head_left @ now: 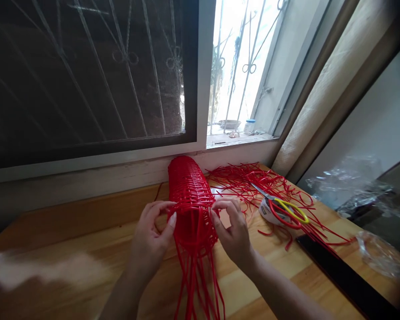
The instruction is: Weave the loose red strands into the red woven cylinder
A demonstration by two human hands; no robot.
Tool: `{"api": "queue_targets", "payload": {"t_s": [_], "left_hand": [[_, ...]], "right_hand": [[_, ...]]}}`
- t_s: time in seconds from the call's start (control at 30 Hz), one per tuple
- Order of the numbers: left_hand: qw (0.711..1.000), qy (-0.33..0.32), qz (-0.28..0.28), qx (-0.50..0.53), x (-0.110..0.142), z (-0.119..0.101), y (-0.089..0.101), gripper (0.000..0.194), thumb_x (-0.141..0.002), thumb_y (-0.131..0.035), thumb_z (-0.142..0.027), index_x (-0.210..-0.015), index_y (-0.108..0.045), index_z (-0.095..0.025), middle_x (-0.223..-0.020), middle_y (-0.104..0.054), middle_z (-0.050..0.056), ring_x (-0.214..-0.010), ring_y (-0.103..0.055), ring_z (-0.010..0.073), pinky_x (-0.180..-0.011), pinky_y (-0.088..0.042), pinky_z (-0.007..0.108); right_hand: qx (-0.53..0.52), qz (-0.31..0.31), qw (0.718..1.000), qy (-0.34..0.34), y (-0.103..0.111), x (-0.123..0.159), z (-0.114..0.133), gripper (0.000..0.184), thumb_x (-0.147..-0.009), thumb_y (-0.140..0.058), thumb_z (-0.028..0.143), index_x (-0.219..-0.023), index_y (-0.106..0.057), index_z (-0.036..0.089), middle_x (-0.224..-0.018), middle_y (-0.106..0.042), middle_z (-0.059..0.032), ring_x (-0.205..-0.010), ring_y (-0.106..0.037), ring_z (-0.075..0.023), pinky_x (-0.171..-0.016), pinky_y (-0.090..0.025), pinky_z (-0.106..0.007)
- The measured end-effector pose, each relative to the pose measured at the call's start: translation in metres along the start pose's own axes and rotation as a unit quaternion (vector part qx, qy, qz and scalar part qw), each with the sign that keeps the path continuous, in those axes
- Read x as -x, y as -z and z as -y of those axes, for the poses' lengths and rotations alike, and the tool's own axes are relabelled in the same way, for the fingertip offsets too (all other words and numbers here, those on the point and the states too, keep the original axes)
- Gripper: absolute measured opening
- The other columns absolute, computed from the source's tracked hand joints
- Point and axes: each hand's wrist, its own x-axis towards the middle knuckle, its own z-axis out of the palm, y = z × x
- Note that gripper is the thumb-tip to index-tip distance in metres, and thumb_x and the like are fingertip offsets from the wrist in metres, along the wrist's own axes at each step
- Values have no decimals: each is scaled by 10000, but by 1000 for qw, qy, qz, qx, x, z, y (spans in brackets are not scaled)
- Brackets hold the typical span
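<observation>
A red woven basket (pixel 190 182) lies on its side on the wooden table, its open end toward me. Long loose red strips hang from that rim toward the table's near side. At the left of the rim is my left hand (pixel 155 229), thumb and forefinger closing near a red strand. My right hand (pixel 231 226) pinches at the right of the rim, thumb and fingertip meeting on a red strip. Both hands sit at about the same height, either side of the opening.
Cut red strips (pixel 240 175) lie heaped at the table's back right. Scissors (pixel 283 206) with red and yellow handles rest on a white roll (pixel 266 213). A long black object (pixel 340 271) lies at the right edge, near clear plastic wrapping (pixel 383 253). A barred window (pixel 233 66) stands behind.
</observation>
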Motion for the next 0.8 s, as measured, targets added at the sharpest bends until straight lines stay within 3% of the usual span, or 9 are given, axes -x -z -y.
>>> {"api": "queue_targets", "payload": {"t_s": [0.03, 0.1, 0.17, 0.23, 0.37, 0.53, 0.7, 0.8], "left_hand": [[1000, 7, 7, 5, -1, -1, 5, 205, -792, -542, -337, -951, -613, -228, -946, -599, 34, -859, -571, 175, -789, -463, 306], [999, 37, 39, 9, -3, -2, 15, 191, -791, -537, -347, -907, -617, -218, -880, -631, 21, -798, -587, 164, -733, -465, 277], [991, 75, 111, 4, -2, -1, 23, 214, -797, -521, -387, -868, -622, -212, -818, -657, 12, -744, -600, 162, -676, -459, 259], [973, 110, 202, -20, 0, 1, 28, 296, -806, -485, -458, -790, -628, -200, -700, -657, 4, -651, -600, 162, -603, -442, 248], [930, 196, 310, -12, 3, 4, 29, 492, -809, -388, -582, -668, -613, -168, -531, -608, 8, -513, -580, 155, -500, -413, 231], [884, 255, 376, 112, 1, 2, 21, 592, -814, -314, -625, -623, -603, -145, -578, -622, 34, -519, -596, 141, -543, -462, 235], [832, 230, 500, 67, 4, 3, 15, 557, -788, -379, -636, -701, -637, -150, -673, -627, 35, -598, -621, 160, -500, -430, 214], [826, 154, 535, 93, 5, 5, 11, 430, -800, -460, -553, -766, -631, -160, -697, -581, 1, -641, -574, 140, -562, -439, 216]], "right_hand": [[3, 35, 999, -20, 5, -1, 5, 87, -846, -492, 213, -769, -529, 197, -768, -574, -34, -751, -535, -165, -682, -449, -297], [0, 164, 984, -64, 15, -1, 14, 209, -841, -525, 272, -648, -513, 193, -630, -546, 2, -593, -498, -123, -533, -395, -232], [-12, 288, 952, -108, 20, 1, 23, 273, -835, -546, 331, -603, -528, 187, -540, -518, 27, -493, -445, -93, -447, -325, -206], [-24, 336, 929, -151, 19, 5, 27, 274, -826, -557, 363, -618, -559, 185, -499, -493, 41, -450, -404, -79, -418, -286, -198], [-69, 296, 929, -210, 8, 13, 27, 178, -810, -565, 314, -695, -576, 179, -515, -485, 49, -454, -388, -71, -425, -288, -188], [-80, 265, 946, -170, 13, 10, 35, 39, -768, -540, 152, -742, -543, 181, -612, -541, 32, -534, -468, -86, -479, -355, -189], [-37, 294, 949, -105, 28, 3, 39, 76, -818, -534, 166, -747, -525, 193, -690, -594, 21, -595, -523, -96, -508, -367, -195], [33, 321, 946, -40, 33, -2, 31, 106, -845, -534, 197, -739, -539, 194, -683, -595, 22, -596, -515, -100, -536, -348, -210]]}}
